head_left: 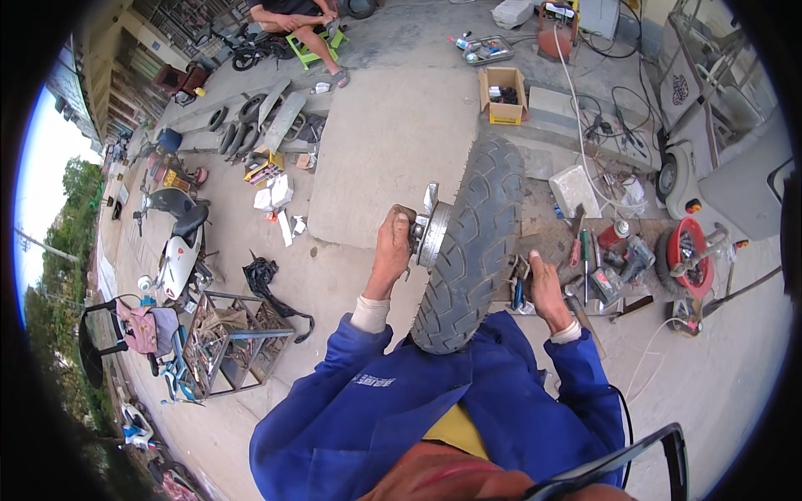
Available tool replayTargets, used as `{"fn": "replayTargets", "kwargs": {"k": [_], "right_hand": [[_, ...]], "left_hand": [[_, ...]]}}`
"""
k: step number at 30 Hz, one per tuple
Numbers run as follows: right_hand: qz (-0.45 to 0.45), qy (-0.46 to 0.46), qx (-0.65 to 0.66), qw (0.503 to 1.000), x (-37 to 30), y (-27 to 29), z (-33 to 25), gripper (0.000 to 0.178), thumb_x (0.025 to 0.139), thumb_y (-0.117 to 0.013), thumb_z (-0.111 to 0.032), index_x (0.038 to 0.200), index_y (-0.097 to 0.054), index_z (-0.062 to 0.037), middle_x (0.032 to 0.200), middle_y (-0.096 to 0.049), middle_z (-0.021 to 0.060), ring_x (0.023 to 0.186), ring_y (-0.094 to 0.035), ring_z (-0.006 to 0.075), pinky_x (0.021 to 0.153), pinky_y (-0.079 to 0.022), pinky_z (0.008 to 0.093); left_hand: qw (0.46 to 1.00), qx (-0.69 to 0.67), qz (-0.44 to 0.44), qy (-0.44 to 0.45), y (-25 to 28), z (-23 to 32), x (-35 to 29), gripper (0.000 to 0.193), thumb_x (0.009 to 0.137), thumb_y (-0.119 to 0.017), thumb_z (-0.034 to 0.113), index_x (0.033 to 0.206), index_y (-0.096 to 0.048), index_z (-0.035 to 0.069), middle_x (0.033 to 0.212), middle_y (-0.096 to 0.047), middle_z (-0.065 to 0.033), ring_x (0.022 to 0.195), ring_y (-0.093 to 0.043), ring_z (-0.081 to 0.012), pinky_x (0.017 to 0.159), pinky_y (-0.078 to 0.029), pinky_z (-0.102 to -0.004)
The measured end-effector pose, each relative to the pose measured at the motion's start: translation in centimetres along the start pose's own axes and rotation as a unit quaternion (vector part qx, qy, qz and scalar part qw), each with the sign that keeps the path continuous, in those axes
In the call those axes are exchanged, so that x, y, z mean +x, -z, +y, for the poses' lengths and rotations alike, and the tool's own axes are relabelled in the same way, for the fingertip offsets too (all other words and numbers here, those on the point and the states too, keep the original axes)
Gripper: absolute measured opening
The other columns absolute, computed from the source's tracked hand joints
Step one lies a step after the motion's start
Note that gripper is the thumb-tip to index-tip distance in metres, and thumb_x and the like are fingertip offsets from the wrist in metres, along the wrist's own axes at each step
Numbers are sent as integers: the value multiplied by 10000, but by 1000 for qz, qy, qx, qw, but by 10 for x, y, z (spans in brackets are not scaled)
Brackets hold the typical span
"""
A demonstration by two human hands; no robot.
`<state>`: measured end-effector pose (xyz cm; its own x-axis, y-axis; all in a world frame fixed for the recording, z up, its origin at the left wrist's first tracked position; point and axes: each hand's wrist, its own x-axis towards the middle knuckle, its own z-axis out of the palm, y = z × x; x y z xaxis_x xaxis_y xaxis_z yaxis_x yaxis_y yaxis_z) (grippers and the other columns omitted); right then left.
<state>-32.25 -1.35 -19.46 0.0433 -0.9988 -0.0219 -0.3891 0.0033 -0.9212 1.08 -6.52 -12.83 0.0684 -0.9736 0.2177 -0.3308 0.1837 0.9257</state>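
Note:
A scooter wheel with a black treaded tyre [474,242] stands upright between my arms, its lower edge against my lap. Bare metal shows at its drum hub [432,235], which sticks out on the left side. My left hand [393,250] is closed around the axle end of that hub. On the wheel's other side, my right hand [545,288] is closed with the thumb pointing up. Something dark with a blue part shows at its fingers, partly hidden by the tyre, and I cannot make out its kind.
Screwdrivers [586,267] and other tools lie on a board at right, beside a red basin [689,255]. A metal rack [238,338] and parked scooter [180,242] stand left. Ahead are a yellow carton [503,113], old tyres [242,138] and a seated person [296,21].

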Motion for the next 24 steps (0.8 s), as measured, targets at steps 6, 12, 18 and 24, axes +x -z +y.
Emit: {"fn": "replayTargets", "kwargs": {"k": [6,12,18,24], "right_hand": [[-74,-171,245,951,-2,5,-9,597,1167,-453,-520,829,-603,-51,674,-568,48,615,-536,190,551,-400,353],[-143,-183,661,713,-20,-23,21,425,1085,-615,-541,1093,-606,-117,800,-428,-45,689,-403,108,580,-332,253],[-92,-162,566,803,-23,-26,2,485,1108,-586,-546,1101,-625,-62,795,-533,-9,705,-505,152,608,-406,295],[60,118,-43,990,-21,-14,-5,352,1119,-569,-365,1151,-551,-15,915,-652,250,814,-647,477,700,-482,518]], "left_hand": [[999,-13,34,12,9,-6,-10,444,1174,-388,360,1010,-607,11,820,-522,-47,748,-461,-143,689,-440,-342],[999,-10,34,-11,9,-12,-4,449,1176,-382,362,1015,-613,11,819,-523,-37,747,-456,-132,679,-419,-330],[991,-113,11,69,23,-47,-9,458,1180,-374,392,1025,-613,33,853,-527,6,770,-470,-111,711,-417,-301],[981,-172,-32,79,21,-18,-10,432,1168,-419,437,1051,-583,54,881,-519,26,801,-476,-97,738,-432,-279]]}}
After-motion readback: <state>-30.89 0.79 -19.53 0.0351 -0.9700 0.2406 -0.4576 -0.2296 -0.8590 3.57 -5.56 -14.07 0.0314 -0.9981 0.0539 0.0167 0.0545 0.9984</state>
